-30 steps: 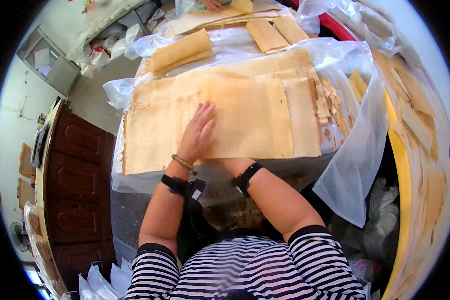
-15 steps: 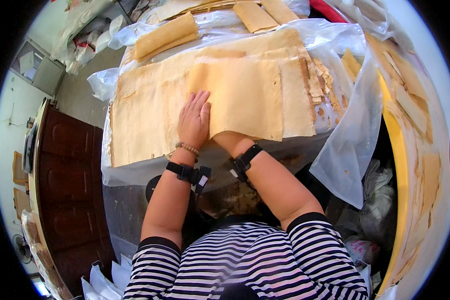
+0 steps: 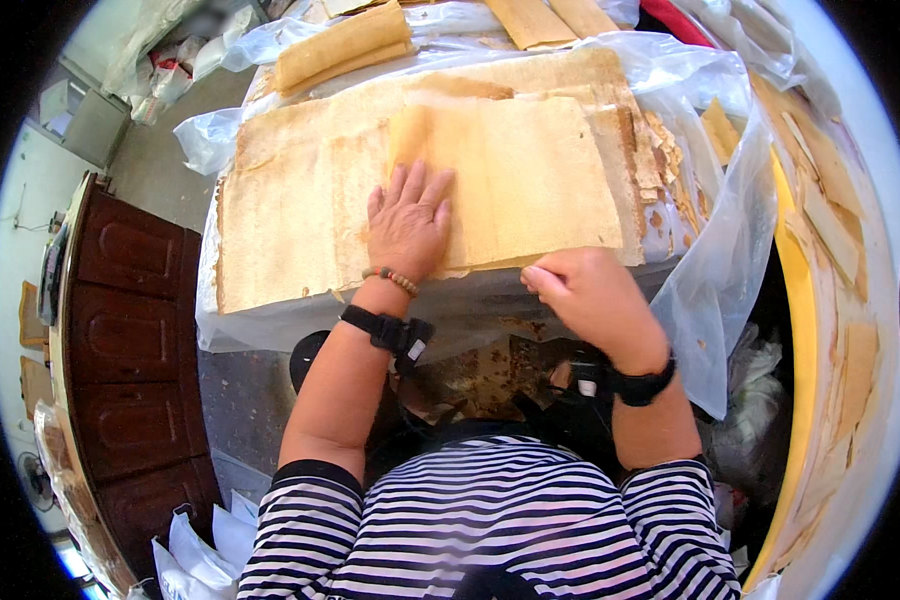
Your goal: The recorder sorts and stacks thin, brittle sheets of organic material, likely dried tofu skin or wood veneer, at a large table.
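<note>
A stack of large, thin, tan fibrous sheets (image 3: 300, 210) lies on the plastic-covered table. The top sheet (image 3: 530, 170) lies spread over the right part of the stack, with a yellower patch toward its left edge. My left hand (image 3: 410, 222) rests flat on that left part, fingers spread and pointing away from me. At the near edge of the sheet my right hand (image 3: 595, 300) is closed, thumb against curled fingers. Whether it pinches the edge or anything else is hidden. Both wrists carry black straps, and the left also a bead bracelet.
Clear plastic sheeting (image 3: 710, 330) hangs off the table's right side. Rolled tan sheets (image 3: 340, 48) lie at the far left, folded ones (image 3: 530, 22) at the back. Broken flakes (image 3: 670, 165) litter the right edge. A dark wooden cabinet (image 3: 130, 330) stands left, a yellow-edged board (image 3: 795, 300) right.
My right hand has come out from under the top sheet and moved right, now closed at its near edge. The sheet lies flatter. My left hand has shifted slightly right, its fingers spread wider.
</note>
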The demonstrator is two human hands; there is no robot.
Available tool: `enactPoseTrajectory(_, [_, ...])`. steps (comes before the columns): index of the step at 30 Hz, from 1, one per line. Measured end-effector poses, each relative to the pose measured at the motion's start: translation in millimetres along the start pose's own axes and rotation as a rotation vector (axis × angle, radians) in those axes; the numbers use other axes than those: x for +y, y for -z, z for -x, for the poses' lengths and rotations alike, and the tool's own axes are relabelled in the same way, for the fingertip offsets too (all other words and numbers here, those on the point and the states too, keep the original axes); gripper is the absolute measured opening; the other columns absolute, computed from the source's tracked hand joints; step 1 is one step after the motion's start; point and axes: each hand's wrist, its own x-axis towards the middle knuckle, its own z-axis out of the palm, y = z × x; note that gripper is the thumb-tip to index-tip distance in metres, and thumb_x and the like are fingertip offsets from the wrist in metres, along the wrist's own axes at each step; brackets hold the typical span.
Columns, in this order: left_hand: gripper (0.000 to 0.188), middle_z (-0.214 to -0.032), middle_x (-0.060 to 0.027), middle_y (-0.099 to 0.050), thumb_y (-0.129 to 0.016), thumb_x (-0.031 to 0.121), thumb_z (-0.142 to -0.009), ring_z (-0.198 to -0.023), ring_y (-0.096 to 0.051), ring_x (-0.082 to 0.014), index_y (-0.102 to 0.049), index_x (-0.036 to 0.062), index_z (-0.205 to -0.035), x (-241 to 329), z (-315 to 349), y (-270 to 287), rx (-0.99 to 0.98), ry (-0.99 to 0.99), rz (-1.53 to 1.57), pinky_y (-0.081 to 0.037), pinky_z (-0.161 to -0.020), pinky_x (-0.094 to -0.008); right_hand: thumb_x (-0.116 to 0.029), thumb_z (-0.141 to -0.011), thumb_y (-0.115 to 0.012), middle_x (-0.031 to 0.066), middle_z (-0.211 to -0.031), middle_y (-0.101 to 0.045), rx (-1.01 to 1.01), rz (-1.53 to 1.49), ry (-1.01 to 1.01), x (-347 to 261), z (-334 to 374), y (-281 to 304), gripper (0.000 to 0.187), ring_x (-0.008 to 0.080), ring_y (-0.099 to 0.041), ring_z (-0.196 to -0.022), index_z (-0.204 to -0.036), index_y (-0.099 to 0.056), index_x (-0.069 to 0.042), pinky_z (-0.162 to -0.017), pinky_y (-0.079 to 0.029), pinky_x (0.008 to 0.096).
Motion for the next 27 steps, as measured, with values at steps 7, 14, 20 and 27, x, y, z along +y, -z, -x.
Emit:
enactPoseTrajectory(7, [0.044, -0.153, -0.0083, -0.037, -0.046, 0.044, -0.096, -0.144, -0.026, -0.0360, -0.050, 0.0348, -0.140, -1.1, -3.6, -2.2, -0.011, -0.033, -0.060, -0.021, -0.116, -0.0473, -0.020, -0.087, -0.064, 0.0160, -0.090, -0.069, 0.309, -0.172, 0.203, 12.7, -35.3, 3.9, 0.018, 0.0338, -0.065, -0.082, -0.095, -0.072, -0.006, -0.074, -0.052, 0.0408])
enactPoseTrajectory(14, [0.045, -0.152, -0.0116, -0.038, -0.048, 0.043, -0.095, -0.141, -0.030, -0.0385, -0.053, 0.0314, -0.138, 5.6, -0.8, 3.6, -0.001, -0.055, -0.059, -0.024, -0.113, -0.0474, -0.024, -0.087, -0.064, 0.0163, -0.100, -0.070, 0.273, -0.124, 0.112, 78.3, -186.3, 0.2, 0.027, 0.0323, -0.066, -0.095, -0.106, -0.071, -0.007, -0.082, -0.052, 0.0407])
enactPoseTrajectory(20, [0.045, -0.150, -0.0114, -0.040, -0.053, 0.041, -0.093, -0.140, -0.031, -0.0381, -0.054, 0.0308, -0.136, 5.9, 1.9, 8.9, 0.001, -0.037, 0.002, -0.023, -0.114, -0.0473, -0.041, -0.078, -0.069, 0.0161, -0.102, -0.070, 0.131, 0.055, -0.091, 99.4, -275.0, -23.8, 0.044, 0.0311, -0.066, -0.098, -0.109, -0.071, -0.009, -0.086, -0.052, 0.0400])
enactPoseTrajectory(27, [0.046, -0.149, -0.0112, -0.042, -0.058, 0.038, -0.089, -0.139, -0.033, -0.0373, -0.056, 0.0306, -0.134, 3.7, -0.3, 11.0, 0.032, -0.031, 0.080, -0.023, -0.114, -0.0476, -0.037, -0.068, -0.075, 0.0126, -0.084, -0.071, -0.105, 0.010, -0.187, 88.6, -313.8, 0.8, 0.036, 0.0231, -0.066, -0.078, -0.087, -0.074, -0.007, -0.075, -0.052, 0.0346])
